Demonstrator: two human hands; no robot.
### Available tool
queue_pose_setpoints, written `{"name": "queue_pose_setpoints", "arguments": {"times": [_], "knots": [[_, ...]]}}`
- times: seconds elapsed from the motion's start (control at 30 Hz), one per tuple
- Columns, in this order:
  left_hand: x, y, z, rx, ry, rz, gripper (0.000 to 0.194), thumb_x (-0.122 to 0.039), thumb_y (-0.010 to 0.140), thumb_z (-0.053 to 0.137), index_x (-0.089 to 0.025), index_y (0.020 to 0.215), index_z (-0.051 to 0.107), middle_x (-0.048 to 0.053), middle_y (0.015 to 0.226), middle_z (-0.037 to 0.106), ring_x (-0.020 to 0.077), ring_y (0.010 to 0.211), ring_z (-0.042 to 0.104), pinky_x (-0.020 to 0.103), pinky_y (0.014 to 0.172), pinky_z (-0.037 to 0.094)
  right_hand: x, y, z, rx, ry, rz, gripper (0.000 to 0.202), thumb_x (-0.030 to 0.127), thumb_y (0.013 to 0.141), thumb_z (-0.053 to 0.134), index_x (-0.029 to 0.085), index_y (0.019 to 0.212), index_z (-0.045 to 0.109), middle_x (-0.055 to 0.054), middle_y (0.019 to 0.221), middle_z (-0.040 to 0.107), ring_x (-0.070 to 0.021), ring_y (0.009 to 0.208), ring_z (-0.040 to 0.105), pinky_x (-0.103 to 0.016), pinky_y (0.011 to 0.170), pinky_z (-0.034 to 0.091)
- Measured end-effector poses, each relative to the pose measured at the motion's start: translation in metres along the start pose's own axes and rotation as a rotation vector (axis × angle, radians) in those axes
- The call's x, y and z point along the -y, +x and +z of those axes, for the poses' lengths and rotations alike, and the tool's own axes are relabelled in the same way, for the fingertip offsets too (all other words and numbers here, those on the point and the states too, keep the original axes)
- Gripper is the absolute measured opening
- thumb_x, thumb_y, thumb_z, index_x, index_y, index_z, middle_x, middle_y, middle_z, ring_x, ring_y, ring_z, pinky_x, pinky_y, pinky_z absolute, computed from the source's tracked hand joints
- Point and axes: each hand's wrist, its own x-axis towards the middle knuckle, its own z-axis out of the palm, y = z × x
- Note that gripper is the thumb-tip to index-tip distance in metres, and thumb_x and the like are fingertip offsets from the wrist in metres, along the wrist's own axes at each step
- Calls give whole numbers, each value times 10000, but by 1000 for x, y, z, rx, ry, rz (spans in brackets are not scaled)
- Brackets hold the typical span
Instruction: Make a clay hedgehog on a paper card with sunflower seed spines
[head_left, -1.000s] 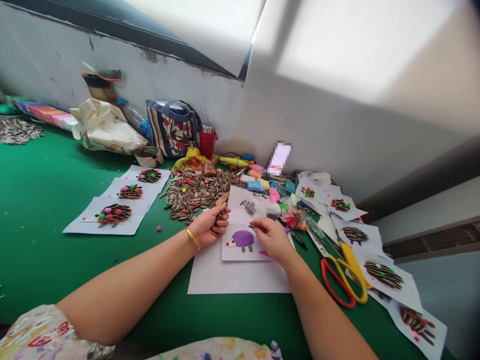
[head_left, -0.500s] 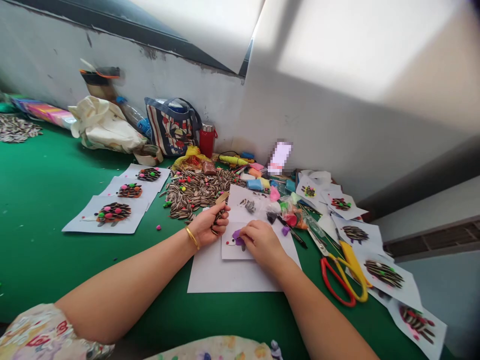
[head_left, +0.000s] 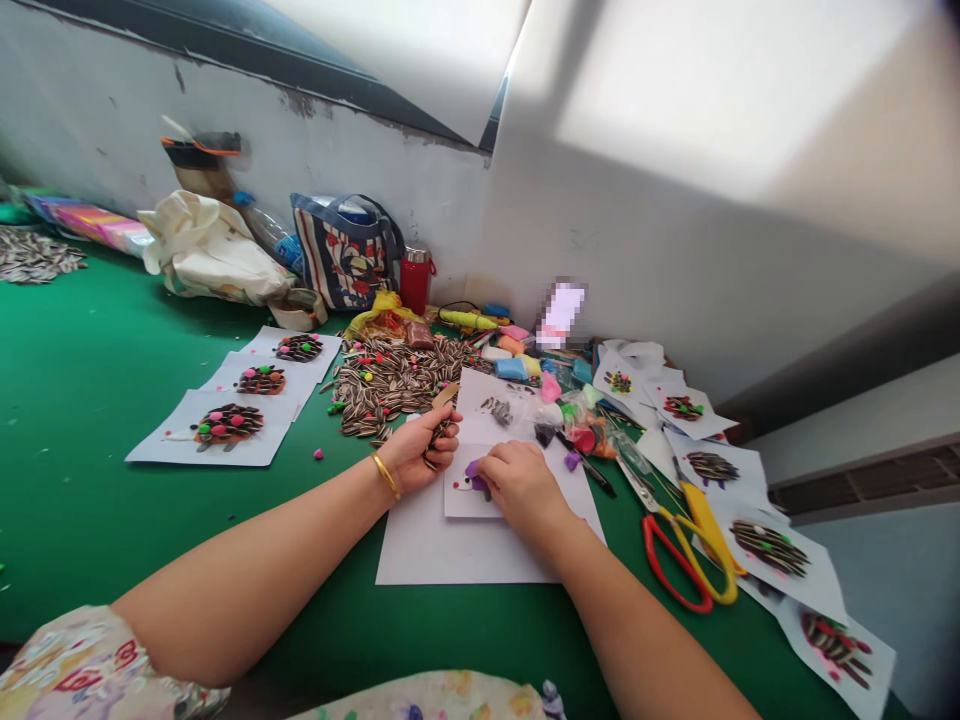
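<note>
My left hand (head_left: 427, 450) is curled round a bunch of sunflower seeds (head_left: 437, 452), with a flat wooden stick (head_left: 445, 395) poking up beyond the fingers. On a small white card (head_left: 465, 507) lies a hedgehog shape of purple clay (head_left: 472, 470) with a pale snout and small red dots. My right hand (head_left: 521, 485) covers much of this shape, its fingers pinched together at the clay; whatever they hold is hidden. Beneath the card is a larger white sheet (head_left: 450, 560). Just beyond my left hand spreads a pile of sunflower seeds (head_left: 397, 385).
Scissors (head_left: 682, 550) with red and yellow handles lie right of the sheet, beside a black pen (head_left: 596, 476). Finished seed hedgehog cards (head_left: 172, 440) lie on both sides. Clay packets (head_left: 510, 369), a striped bag (head_left: 345, 255) and a red flask (head_left: 415, 280) stand along the wall.
My right hand has shifted very slightly, its fingers staying on the purple clay. My left hand keeps its hold on the seeds and stick.
</note>
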Motion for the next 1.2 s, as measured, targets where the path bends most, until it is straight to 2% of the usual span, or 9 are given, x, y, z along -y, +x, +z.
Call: {"name": "queue_pose_setpoints", "arguments": {"times": [0.27, 0.53, 0.67, 0.73, 0.8, 0.87, 0.97, 1.2], "knots": [[1, -1, 1, -12, 3, 7, 203, -268, 969, 486, -129, 831, 535, -47, 637, 402, 15, 383, 354, 89, 293, 197, 2, 0, 1, 43, -138, -64, 116, 122, 869, 602, 221, 890, 657, -35, 858, 629, -198, 851, 487, -351, 791, 275], [1, -1, 1, -8, 2, 8, 191, -259, 961, 500, -129, 827, 541, -45, 638, 403, 15, 381, 357, 88, 294, 197, 3, 1, -8, 55, -73, -24, 128, 176, 907, 564, 225, 962, 668, -47, 892, 652, -204, 887, 533, -354, 817, 304], [1, 0, -2, 0, -2, 5, 172, -252, 951, 517, -131, 830, 542, -45, 638, 407, 17, 383, 365, 87, 295, 203, -13, -3, -22, 32, 16, 102, 323, 143, 942, 440, 207, 1213, 603, -77, 1046, 679, -214, 994, 574, -355, 866, 350], [1, 1, -3, 2, -5, 6, 169, -250, 949, 518, -131, 832, 542, -45, 637, 407, 17, 384, 367, 86, 295, 204, -23, -7, -28, 72, 50, 159, 401, 121, 920, 430, 199, 1292, 560, -91, 1167, 663, -222, 1089, 570, -366, 926, 361], [0, 1, -3, 4, -9, 8, 169, -249, 952, 512, -132, 834, 541, -45, 638, 407, 18, 386, 366, 87, 296, 204, -31, -10, -33, 175, 97, 164, 498, 202, 892, 517, 207, 1389, 480, -100, 1313, 602, -244, 1222, 518, -394, 1007, 343], [0, 0, -3, 7, -19, 9, 169, -250, 955, 502, -134, 838, 539, -45, 639, 408, 19, 388, 369, 86, 298, 204, -35, -12, -35, 292, 144, 162, 686, 346, 837, 631, 223, 1466, 386, -113, 1418, 522, -275, 1332, 433, -428, 1059, 315], [-2, 0, -3, 17, -42, 3, 167, -257, 954, 501, -138, 842, 533, -47, 642, 405, 19, 390, 374, 87, 303, 208, -35, -14, -36, 384, 158, 190, 881, 466, 751, 721, 241, 1503, 323, -136, 1481, 448, -311, 1403, 343, -479, 1082, 286], [-4, -3, -3, 53, -103, -66, 112, -241, 918, 490, -146, 872, 526, -38, 649, 418, 36, 394, 383, 97, 296, 229, -33, -17, -35, 334, 87, 237, 796, 428, 743, 758, 252, 1447, 429, -154, 1426, 509, -355, 1371, 385, -519, 1043, 314]]}}
